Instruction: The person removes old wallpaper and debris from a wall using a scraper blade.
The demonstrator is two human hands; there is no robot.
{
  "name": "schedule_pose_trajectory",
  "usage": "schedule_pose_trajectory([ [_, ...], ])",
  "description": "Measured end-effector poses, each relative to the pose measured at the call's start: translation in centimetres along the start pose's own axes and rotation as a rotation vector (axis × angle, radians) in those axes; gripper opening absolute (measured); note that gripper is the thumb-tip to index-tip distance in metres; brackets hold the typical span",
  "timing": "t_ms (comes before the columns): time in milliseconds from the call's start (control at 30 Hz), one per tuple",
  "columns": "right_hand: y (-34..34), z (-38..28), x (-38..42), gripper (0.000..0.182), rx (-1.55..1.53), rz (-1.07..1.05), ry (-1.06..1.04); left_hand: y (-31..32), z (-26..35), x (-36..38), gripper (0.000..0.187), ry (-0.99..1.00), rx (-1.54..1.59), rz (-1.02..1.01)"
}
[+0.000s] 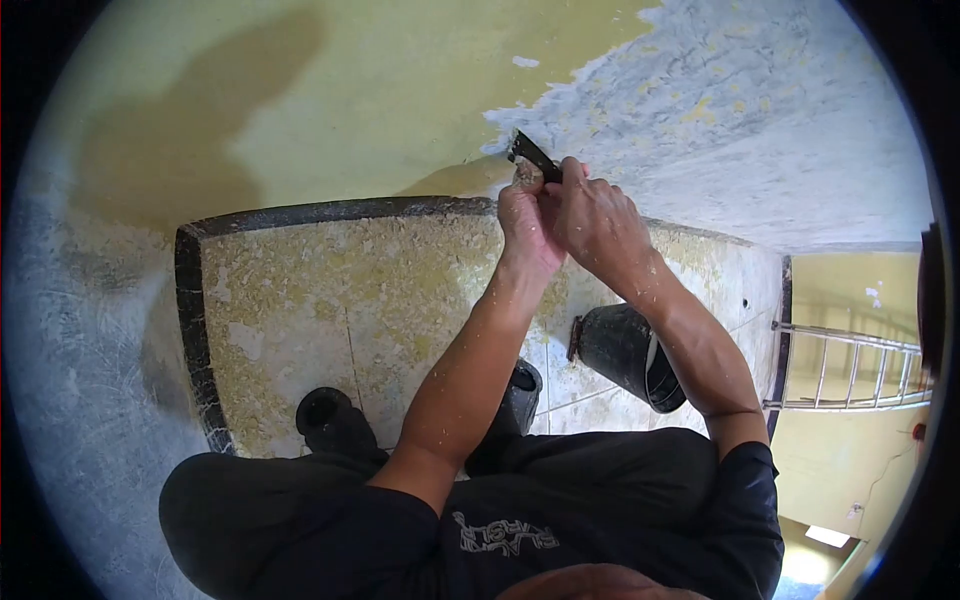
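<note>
A scraper (535,155) with a dark blade touches the wall where yellow paint (400,110) meets a stripped grey-white patch (700,110). My right hand (605,225) is closed around its handle. My left hand (530,220) is beside the right, closed on the scraper just behind the blade, the thumb side dusty with pale crumbs. Some fingers of the left hand are hidden behind the right. Flecks of paint cling to both forearms.
Paint flakes cover the tiled floor (300,290), bordered by a dark skirting strip (330,212). A black bucket (620,350) stands right of my feet, which are in dark footwear (330,415). A metal ladder (850,370) is at the far right.
</note>
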State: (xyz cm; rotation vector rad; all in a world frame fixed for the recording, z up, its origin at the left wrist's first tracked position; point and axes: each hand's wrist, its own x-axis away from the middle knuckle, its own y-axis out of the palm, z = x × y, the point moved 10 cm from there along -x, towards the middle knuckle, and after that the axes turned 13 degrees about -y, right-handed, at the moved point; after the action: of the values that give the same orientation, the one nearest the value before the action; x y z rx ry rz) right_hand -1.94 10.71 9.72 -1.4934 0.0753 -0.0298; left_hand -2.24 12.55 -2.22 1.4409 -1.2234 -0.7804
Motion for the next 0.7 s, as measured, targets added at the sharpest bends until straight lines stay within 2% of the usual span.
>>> schedule_pose_trajectory([
  [133,0.6,0.3,0.0,0.024,-0.033,-0.072,0.067,-0.6,0.1,0.1,0.034,-0.008,-0.048,0.041],
  [200,0.6,-0.8,-0.4,0.025,-0.085,0.016,-0.060,-1.3,1.4,0.9,0.034,0.062,-0.021,0.116],
  [233,1.0,-0.8,-0.8,0.024,-0.088,-0.043,-0.020,-0.3,1.7,1.5,0.036,0.060,-0.083,0.078],
  [367,0.4,-0.2,-0.8,0.024,-0.031,-0.007,-0.034,-0.1,1.2,0.5,0.038,-0.004,-0.035,0.063],
  [467,0.2,-0.8,-0.7,0.025,-0.053,-0.057,-0.029,-0.2,1.8,0.7,0.038,0.060,-0.086,0.093],
  [533,-0.7,-1.1,-0.6,0.024,-0.040,-0.014,-0.089,-0.2,0.8,0.3,0.038,-0.026,-0.104,0.096],
  [600,0.8,-0.7,-1.0,0.022,-0.047,-0.051,-0.034,-0.6,1.1,0.5,0.037,-0.037,-0.050,0.081],
  [667,0.4,-1.8,-0.8,0.021,-0.041,0.067,-0.102,-0.8,1.5,0.6,0.037,-0.042,0.004,-0.036],
  [700,0.7,-1.6,-0.9,0.022,-0.065,0.029,-0.044,-0.7,1.7,1.4,0.036,-0.040,-0.042,0.079],
])
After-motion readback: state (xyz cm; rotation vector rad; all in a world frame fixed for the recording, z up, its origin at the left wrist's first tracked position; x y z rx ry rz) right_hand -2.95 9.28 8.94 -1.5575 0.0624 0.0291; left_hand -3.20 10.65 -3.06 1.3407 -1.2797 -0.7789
